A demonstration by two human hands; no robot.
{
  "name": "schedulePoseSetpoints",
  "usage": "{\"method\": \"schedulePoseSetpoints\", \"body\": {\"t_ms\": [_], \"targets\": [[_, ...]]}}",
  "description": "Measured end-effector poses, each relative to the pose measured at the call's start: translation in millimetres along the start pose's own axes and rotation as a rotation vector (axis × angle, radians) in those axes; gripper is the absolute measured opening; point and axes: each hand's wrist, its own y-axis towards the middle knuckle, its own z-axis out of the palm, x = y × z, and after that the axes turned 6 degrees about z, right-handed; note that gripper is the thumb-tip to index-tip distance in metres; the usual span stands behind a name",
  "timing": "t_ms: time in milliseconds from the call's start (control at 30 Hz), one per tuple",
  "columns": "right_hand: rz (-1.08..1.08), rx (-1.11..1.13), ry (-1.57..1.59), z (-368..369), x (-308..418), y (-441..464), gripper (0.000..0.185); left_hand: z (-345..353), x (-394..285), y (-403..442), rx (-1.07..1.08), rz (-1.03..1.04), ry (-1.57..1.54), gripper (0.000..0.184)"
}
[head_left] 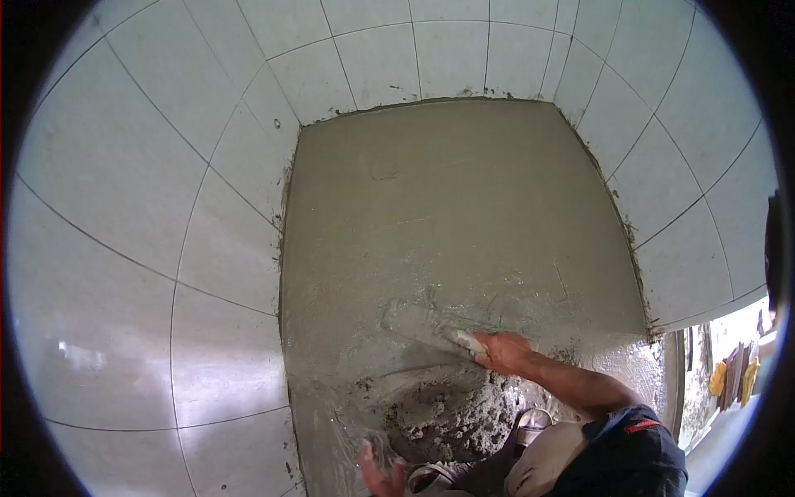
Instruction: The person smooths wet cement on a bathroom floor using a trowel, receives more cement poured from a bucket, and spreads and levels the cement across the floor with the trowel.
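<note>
My right hand [503, 353] is wrapped round the pale handle of a plastering trowel [414, 323]. The trowel's flat blade lies on wet grey mortar [447, 199] and is so coated that its outline is hard to make out. At the bottom edge, my left hand [383, 474] is held low over the wet surface, with its fingers apart and nothing seen in them. Part of that hand is cut off by the frame. Between the hands lies a rough patch of lumpy mortar [447, 414], beside my shoes [534, 421].
White tiled walls [224, 248] enclose the mortar floor at the left, back and right, with mortar smears along their lower edges. At the lower right is a doorway edge [681, 373]. Beyond it are brown and yellow items [733, 377] that I cannot identify.
</note>
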Motion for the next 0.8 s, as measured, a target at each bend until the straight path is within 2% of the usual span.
{"method": "schedulePoseSetpoints", "body": {"t_ms": [67, 133, 200, 233, 300, 333, 400, 433, 500, 567, 633, 700, 767, 800], "targets": [[0.017, -0.079, 0.032, 1, -9, 4, 0.050, -54, -4, 42, -0.027, -0.093, -0.356, 0.066], [0.041, -0.147, 0.062, 1, -21, 6, 0.049, -87, 0, 76, 0.063, -0.213, -0.425, 0.066], [0.206, -0.309, 0.168, -10, -34, 11, 0.046, -110, 6, 107, 0.096, -0.100, -0.326, 0.062], [0.204, -0.308, 0.170, -14, -42, 11, 0.046, -124, 4, 124, 0.096, -0.101, -0.323, 0.062], [0.285, -0.472, 0.216, -22, -60, 9, 0.043, -154, -9, 156, 0.194, 0.054, -0.205, 0.061], [0.276, -0.473, 0.217, -21, -68, 8, 0.043, -166, -19, 168, 0.186, 0.051, -0.199, 0.061], [0.241, -0.620, 0.283, -14, -78, 4, 0.038, -187, -36, 188, 0.181, 0.119, -0.241, 0.062], [0.237, -0.614, 0.288, -9, -75, 0, 0.038, -194, -41, 196, 0.182, 0.113, -0.234, 0.062], [0.159, -0.537, 0.305, -8, -51, -8, 0.043, -206, -51, 214, 0.218, 0.241, -0.230, 0.064], [0.179, -0.319, 0.204, -5, -23, -1, 0.043, -218, -68, 233, 0.264, 0.264, -0.184, 0.064], [-0.028, -0.225, 0.077, 12, -3, 18, 0.041, -223, -84, 251, 0.269, 0.354, -0.059, 0.064], [0.047, -0.152, 0.236, 65, 10, 65, 0.039, -227, -103, 265, 0.299, 0.384, -0.053, 0.064], [-0.137, -0.126, 0.102, 19, 56, 42, 0.040, -229, -121, 277, 0.320, 0.381, -0.110, 0.065], [-0.123, -0.135, 0.113, 22, 63, 52, 0.040, -230, -131, 282, 0.330, 0.398, -0.110, 0.065]]}}
